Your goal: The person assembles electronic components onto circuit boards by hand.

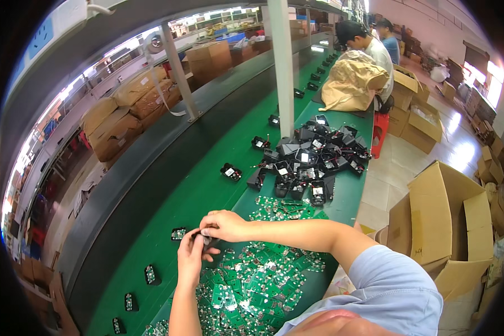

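My left hand [191, 255] and my right hand [225, 225] meet over the green conveyor belt. Between them is a small black plastic housing [208, 241], mostly covered by my fingers. The left fingers curl round it from below, while the right fingers pinch at its upper side. Just left of my hands, a black housing with a green circuit board [178, 233] rests on the belt. Below my wrists spreads a loose heap of small green circuit boards [257, 283]. Farther off lies a pile of black housings [308, 157] with white parts and wires showing.
A metal post [283, 73] rises beside the housing pile. Several housings sit spaced along the belt [199, 196]. A brown bag [353, 84] lies at the table's far end, near a seated co-worker [378, 56]. To my right stands an open cardboard box [431, 218].
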The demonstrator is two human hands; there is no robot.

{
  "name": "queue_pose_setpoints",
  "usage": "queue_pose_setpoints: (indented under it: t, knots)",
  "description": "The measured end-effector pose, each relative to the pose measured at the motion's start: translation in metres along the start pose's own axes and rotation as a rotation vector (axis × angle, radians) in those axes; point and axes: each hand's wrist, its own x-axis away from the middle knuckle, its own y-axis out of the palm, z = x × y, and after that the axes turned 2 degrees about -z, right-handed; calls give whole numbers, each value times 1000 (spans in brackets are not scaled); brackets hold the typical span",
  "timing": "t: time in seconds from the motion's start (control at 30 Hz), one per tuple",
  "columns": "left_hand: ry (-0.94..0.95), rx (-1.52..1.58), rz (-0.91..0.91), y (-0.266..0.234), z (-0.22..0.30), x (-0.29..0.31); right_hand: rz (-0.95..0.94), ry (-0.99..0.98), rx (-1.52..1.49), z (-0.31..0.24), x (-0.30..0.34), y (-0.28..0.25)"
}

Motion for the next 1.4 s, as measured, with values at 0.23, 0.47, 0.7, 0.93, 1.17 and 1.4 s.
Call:
queue_pose_setpoints:
  t: [0.23, 0.47, 0.7, 0.93, 1.17, 1.4]
  knots:
    - [133, -68, 223, 10, -11, 23, -159, 405, -639, -10, 31, 2]
    - [390, -742, 252, 29, -23, 45, -50, 227, -609, -21, 50, -12]
    - [53, 341, 30, 53, -9, 95, 187, -234, 532, -33, 105, -51]
    - [104, 639, 166, 79, -16, 139, -101, 153, 771, -9, 177, -55]
    - [117, 557, 142, 88, -39, 128, -32, -130, 676, 12, 147, -28]
    - [68, 591, 204, 87, -38, 130, 28, -57, 422, 23, 127, -35]
